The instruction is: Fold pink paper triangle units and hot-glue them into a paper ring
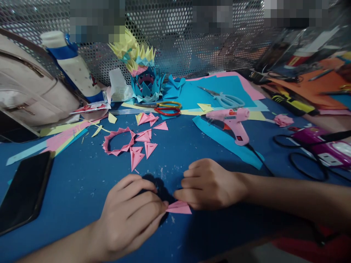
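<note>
Between my two hands, low over the blue table (82, 190), is a small folded piece of pink paper (179, 207). My left hand (131, 212) pinches its left tip between thumb and fingers. Curled fingers of my right hand (208, 184) press on its upper right side; the right thumb is hidden. Farther back lie a ring of folded pink paper (120, 141) and several pink folded triangles (144, 136). A pink glue gun (231, 122) rests on its side beyond my right hand, partly over a blue paper strip (227, 140).
Blue paper sheets (219, 89) carry light-blue scissors (225, 98). Red-and-yellow-handled scissors (167, 108) lie near a folded-paper model (146, 84). A phone (27, 190), a bottle (75, 65) and a bag (33, 80) stand left. A purple power strip (323, 146) with black cables lies right.
</note>
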Tool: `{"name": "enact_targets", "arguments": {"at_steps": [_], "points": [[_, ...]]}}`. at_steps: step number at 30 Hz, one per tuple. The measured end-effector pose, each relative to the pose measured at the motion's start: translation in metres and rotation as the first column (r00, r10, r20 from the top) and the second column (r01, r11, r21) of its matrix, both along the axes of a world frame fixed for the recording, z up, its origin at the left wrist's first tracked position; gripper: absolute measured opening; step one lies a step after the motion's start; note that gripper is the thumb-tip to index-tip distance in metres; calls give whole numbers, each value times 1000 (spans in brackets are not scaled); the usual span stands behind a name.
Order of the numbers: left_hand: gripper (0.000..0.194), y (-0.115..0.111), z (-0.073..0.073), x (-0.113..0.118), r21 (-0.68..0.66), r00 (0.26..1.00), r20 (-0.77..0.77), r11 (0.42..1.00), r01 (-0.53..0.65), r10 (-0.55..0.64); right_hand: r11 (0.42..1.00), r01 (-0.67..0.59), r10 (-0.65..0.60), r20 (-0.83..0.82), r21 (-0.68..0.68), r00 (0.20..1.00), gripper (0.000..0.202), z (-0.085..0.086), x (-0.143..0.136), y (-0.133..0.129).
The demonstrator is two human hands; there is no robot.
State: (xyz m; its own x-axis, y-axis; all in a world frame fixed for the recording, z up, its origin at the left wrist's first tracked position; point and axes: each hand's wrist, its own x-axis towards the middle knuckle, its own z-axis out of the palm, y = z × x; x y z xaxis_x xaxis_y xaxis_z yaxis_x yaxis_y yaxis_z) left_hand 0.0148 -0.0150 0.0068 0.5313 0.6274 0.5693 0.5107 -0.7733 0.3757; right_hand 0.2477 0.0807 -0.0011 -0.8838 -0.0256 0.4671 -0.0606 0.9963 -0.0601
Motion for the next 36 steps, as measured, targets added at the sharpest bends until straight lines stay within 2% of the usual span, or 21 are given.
{"name": "enact_targets", "arguments": {"at_steps": [7, 16, 21, 24, 26, 29, 33, 36], "points": [[8, 2, 2, 0, -44, 1000, 20, 999, 6, -5, 999, -29, 29, -17, 26, 999, 32, 2, 1, 1], [15, 1, 1, -3, -45, 997, 67, 998, 41, -38, 1000, 10, -10, 10, -7, 1000, 44, -2, 1, 1], [11, 2, 2, -5, 27, 998, 30, 998, 54, -55, 1000, 19, -18, 35, -14, 999, 40, -4, 1, 2], [15, 4, 0, -11, 89, 998, -19, 994, 62, -60, 996, 46, -40, 62, -83, 997, 38, -5, -1, 3], [15, 6, -1, -16, 141, 997, -58, 989, 52, -44, 980, 60, -43, 93, -191, 995, 34, -3, -3, 5], [16, 7, -2, -23, 251, 992, -124, 967, 40, -8, 906, 39, 44, 185, -422, 982, 23, 5, -8, 9], [19, 4, 2, -26, 427, 982, -184, 903, 49, 34, 723, -18, 224, 210, -691, 952, 32, 16, -11, 16], [20, 1, 4, -24, 532, 973, -220, 844, 64, 65, 606, 58, 211, 230, -794, 950, 39, 17, -13, 18]]}}
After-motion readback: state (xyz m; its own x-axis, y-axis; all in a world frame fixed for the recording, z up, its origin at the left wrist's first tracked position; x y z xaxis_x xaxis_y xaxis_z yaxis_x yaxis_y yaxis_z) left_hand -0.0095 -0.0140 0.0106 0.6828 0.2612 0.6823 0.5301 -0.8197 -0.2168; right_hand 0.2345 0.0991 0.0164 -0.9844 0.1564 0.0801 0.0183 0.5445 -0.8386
